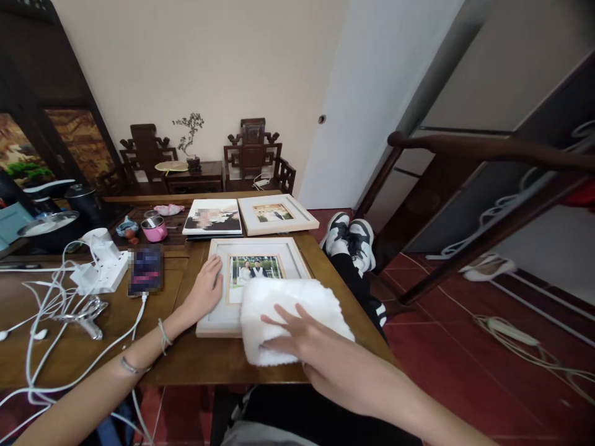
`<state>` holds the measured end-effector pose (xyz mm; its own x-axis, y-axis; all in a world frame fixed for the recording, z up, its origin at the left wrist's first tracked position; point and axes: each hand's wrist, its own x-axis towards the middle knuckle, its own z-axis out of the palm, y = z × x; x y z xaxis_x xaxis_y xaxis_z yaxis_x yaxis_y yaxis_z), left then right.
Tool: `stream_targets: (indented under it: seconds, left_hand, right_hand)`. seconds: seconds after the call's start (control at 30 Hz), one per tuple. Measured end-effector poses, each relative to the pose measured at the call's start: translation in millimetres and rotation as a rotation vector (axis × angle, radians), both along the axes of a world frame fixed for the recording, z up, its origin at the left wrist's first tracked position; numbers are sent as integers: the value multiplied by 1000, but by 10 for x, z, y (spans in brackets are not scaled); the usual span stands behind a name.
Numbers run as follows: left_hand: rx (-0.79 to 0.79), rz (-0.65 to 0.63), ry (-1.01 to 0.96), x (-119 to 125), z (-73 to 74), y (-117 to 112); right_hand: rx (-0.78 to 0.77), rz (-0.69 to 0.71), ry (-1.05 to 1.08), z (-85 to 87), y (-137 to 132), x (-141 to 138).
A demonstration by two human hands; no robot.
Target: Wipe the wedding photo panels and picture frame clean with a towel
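A light wooden picture frame (218, 325) lies flat on the table, with a photo of a couple outdoors (253, 271) in its centre. My left hand (207, 288) rests on the frame's left edge, fingers stretched out and lying flat. Over the frame's lower right part, and past it onto the table, spreads a fluffy white cloth (316, 303). My right hand (297, 337) presses on this cloth with fingers apart, some of them bent into the pile. The cloth hides the frame's lower right corner.
Another framed photo (302, 218) and a photo book (188, 224) lie at the table's far side. Leftward are a phone (145, 271), a power strip (114, 275), tangled white cables, a pink cup (155, 229) and pots. Someone's feet in sneakers (360, 238) are beyond the right edge.
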<state>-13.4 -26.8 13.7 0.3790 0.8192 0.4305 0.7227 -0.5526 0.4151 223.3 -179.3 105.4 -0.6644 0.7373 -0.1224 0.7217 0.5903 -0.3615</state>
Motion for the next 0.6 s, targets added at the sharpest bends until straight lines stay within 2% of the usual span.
stream_targets:
  seconds: [0.1,0.27,0.37,0.47,0.6]
  left_hand:
    - [-14,-16,26,-12,9,4]
    - [-24,-34,25,-22,15,8]
    - [-12,-20,12,-20,-6,14]
    - [6,-23,-17,-21,-44,24]
    - [15,-14,-28,-20,-82,28]
  right_hand:
    - [43,-16,60,-71,196,-4]
    - [277,-156,44,-321,1055,177]
    - [346,-177,-5,-375,1354,245]
    - [339,-139,-33,-367,1226,182]
    - [215,-42,-10,-250,567,11]
